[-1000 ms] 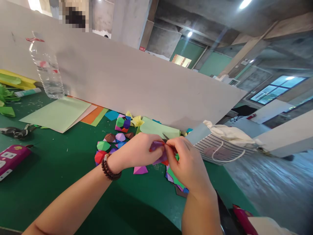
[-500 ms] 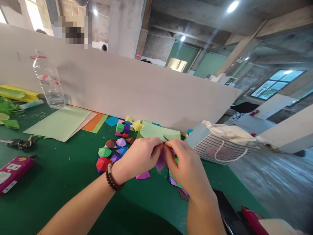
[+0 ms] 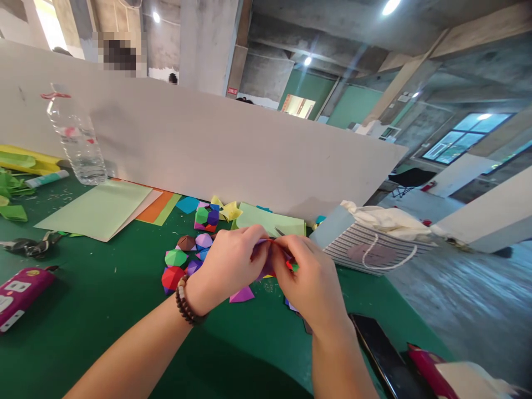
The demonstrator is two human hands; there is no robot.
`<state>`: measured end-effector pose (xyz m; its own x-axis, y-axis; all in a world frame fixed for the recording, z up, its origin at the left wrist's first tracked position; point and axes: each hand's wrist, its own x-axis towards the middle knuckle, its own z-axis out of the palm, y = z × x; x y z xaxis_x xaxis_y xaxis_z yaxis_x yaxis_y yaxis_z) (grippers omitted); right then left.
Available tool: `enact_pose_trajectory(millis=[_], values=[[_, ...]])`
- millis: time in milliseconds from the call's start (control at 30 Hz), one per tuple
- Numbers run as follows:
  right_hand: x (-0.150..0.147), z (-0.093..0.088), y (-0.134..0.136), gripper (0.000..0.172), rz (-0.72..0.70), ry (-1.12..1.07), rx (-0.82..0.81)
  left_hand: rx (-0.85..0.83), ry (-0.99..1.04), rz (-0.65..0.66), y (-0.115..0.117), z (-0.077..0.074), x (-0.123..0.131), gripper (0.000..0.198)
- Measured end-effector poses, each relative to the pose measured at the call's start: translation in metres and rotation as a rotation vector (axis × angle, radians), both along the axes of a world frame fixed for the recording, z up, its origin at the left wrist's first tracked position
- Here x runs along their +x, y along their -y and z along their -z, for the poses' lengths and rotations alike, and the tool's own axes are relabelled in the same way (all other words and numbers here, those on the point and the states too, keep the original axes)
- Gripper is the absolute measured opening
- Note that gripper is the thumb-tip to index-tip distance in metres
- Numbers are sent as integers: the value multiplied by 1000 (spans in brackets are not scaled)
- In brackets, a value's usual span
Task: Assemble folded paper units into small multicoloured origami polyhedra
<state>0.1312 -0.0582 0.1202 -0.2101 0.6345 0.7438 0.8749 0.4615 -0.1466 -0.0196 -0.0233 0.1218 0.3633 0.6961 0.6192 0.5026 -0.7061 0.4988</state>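
My left hand, with a beaded bracelet at the wrist, pinches a small piece of purple paper. Facing it, my right hand has its fingers closed on the same paper, fingertips nearly touching the left ones. The hands hide most of the paper. Left of my hands lie folded paper shapes, among them a red one, a green one and a brown one. A magenta paper piece rests below my left hand. Behind the hands, a multicoloured paper ball sits by yellow folded paper.
Pale green sheets and a plastic bottle stand at the left back, before a white partition. A magenta case lies left. On the right are a striped bag and a black phone.
My right hand has moved slightly left, and more of the phone shows. The purple paper has shifted and is more hidden between the fingers. The whole view has shifted a little.
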Motion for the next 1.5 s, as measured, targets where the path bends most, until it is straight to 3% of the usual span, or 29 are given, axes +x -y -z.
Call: enact_pose_trajectory(millis=[233,467,667,900,1033,1233,1500], values=[[-2,1,4,18,85,33,27,224,-164,-13,-1,7,5,23],[1,-4,12,21,87,-28,-14,251,-148,25,6,3,5,20],[0,-6,16,18,30,-65,-20,190,-22,62,10,0,3,16],[-2,-11,22,18,5,-120,6,-5,105,130,15,-9,1,11],[-6,-11,23,15,23,-92,82,-62,139,136,18,-13,-2,11],[-9,-8,26,12,33,5,129,94,76,64,19,-9,0,13],[-8,-9,34,15,86,11,83,266,-6,75,25,-8,1,15]])
